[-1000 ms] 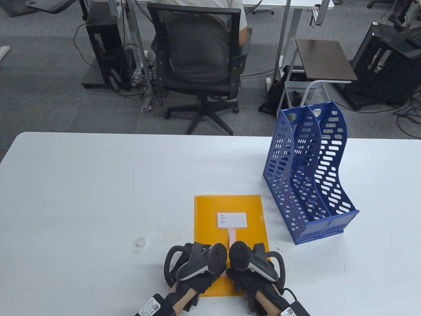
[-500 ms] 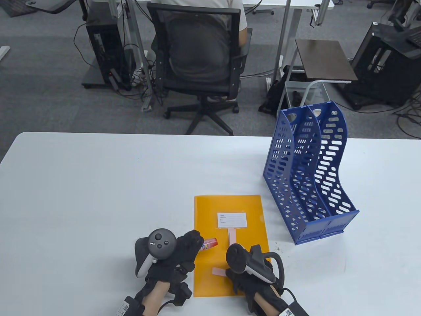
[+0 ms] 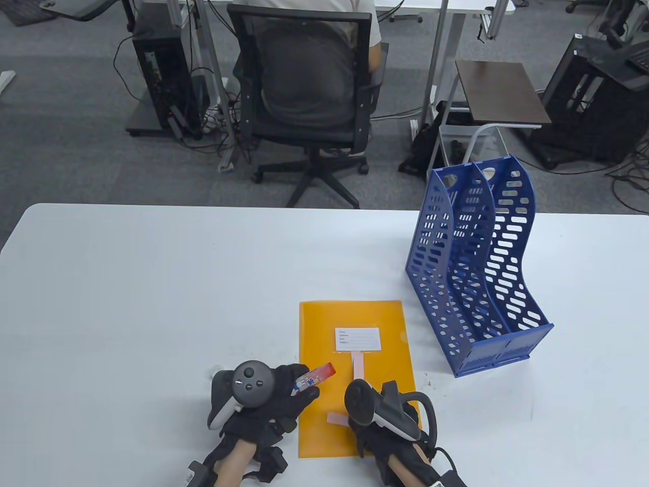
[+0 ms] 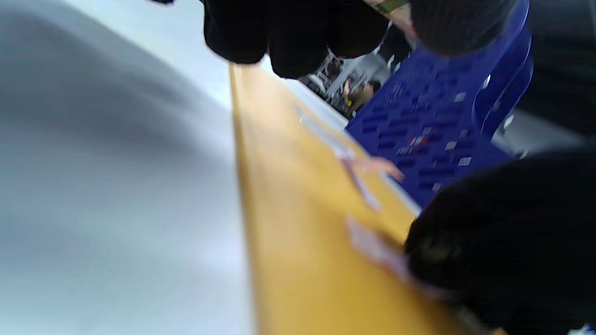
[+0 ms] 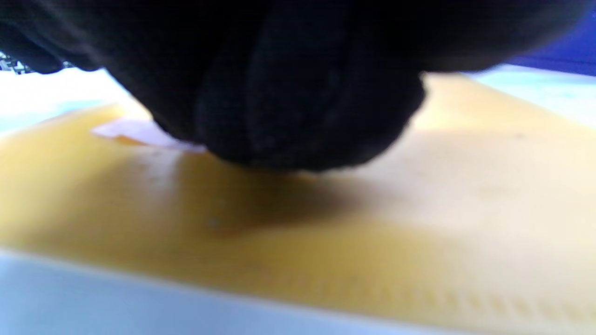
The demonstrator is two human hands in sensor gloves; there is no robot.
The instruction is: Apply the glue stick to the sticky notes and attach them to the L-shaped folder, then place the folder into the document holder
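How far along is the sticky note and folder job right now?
Done: one pink note lies on the orange folder under its label. In hand: the left hand holds the glue stick; the right hand rests on a second note. Left: the folder goes into the blue holder.

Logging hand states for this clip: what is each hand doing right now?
Left hand: holding the glue stick.
Right hand: on a pink note on the folder; grip cannot be told.

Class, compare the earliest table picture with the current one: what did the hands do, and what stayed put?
The left hand swung left off the orange folder, now holding the glue stick. This uncovered a pink sticky note, which the right hand touches. The folder, its label, the upright pink strip and the blue document holder stayed put.
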